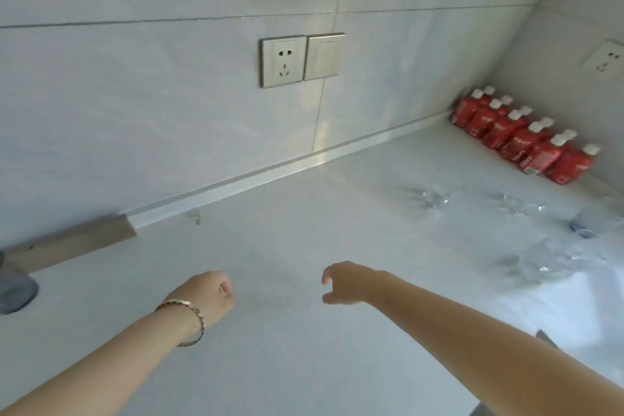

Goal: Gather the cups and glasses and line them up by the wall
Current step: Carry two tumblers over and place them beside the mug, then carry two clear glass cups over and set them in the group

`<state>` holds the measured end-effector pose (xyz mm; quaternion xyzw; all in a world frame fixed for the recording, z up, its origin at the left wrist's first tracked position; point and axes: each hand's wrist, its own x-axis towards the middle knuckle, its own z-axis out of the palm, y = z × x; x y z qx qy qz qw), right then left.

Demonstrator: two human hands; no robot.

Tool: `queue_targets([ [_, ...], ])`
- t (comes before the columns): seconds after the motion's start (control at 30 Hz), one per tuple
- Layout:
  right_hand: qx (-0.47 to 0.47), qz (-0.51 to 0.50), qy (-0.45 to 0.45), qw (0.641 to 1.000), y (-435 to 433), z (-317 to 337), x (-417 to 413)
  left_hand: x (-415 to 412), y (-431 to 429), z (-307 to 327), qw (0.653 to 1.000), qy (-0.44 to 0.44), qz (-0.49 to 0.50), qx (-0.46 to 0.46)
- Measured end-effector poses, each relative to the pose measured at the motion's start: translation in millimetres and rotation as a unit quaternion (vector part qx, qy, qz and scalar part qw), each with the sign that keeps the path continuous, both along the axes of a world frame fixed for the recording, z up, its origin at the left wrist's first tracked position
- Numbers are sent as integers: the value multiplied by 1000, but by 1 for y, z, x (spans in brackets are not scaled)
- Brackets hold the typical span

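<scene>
From the head view, your left hand (pixel 211 294) hangs over the bare countertop (pixel 287 246) with fingers curled into a loose fist, holding nothing, a bracelet (pixel 189 321) on the wrist; your right hand (pixel 344 284) hovers near it, fingers bent and slightly apart, also empty; the clear glasses (pixel 435 199) stand blurred and scattered at the right of the counter, well apart from both hands and off the wall (pixel 169 94); a grey cup (pixel 587 223) lies tipped among them; red bottles (pixel 520 138) line the side wall; another grey cup (pixel 15 287) sits far left.
</scene>
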<state>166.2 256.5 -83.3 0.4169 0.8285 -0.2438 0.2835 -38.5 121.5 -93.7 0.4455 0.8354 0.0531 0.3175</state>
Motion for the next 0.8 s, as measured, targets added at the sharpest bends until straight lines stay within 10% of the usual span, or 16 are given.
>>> queue_targets([
  [0.8,61,-270,160,947,258,28,392,343,431,-22,997,-25,5,72],
])
